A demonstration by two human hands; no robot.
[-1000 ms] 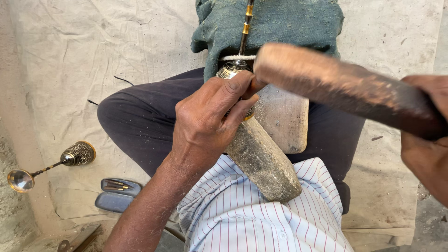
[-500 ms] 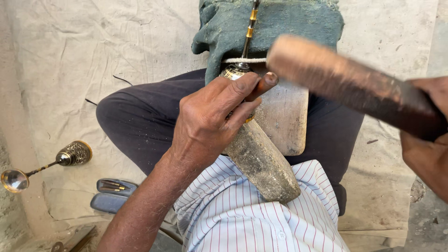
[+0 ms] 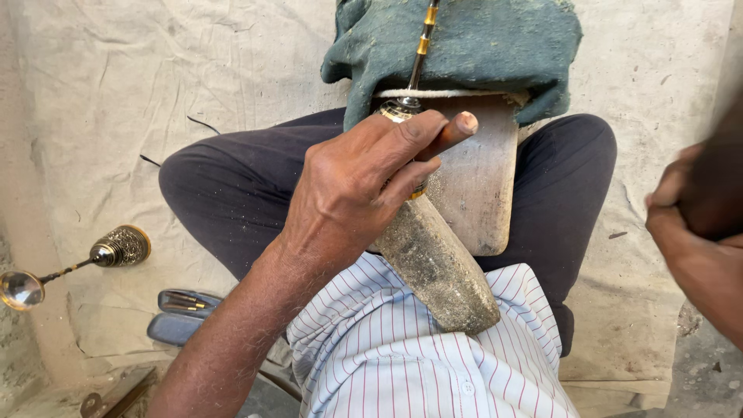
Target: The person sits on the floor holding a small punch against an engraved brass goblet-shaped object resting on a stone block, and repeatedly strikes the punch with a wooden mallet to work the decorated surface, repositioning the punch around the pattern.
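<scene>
My left hand (image 3: 360, 190) is closed around a small brass piece (image 3: 396, 111), pressing it onto the top of a rough grey stake (image 3: 437, 271) that leans against my lap. A thin dark rod with gold bands (image 3: 422, 42) rises from the brass piece. Behind the stake stands a wooden board (image 3: 480, 178) draped with a green cloth (image 3: 472, 46). My right hand (image 3: 693, 248) is blurred at the right edge, gripped on the dark handle of a wooden mallet (image 3: 720, 178), whose head is out of view.
A brass spoon-like ornament (image 3: 116, 246) with a shiny bowl (image 3: 19, 288) lies on the pale ground cloth (image 3: 155, 85) at the left. A small pouch of metal tools (image 3: 182, 300) and a blue case (image 3: 172, 329) lie beside my knee.
My right hand has swung the mallet away to the right, off the brass piece and mostly out of frame. My left hand keeps its grip, with the view closer in.
</scene>
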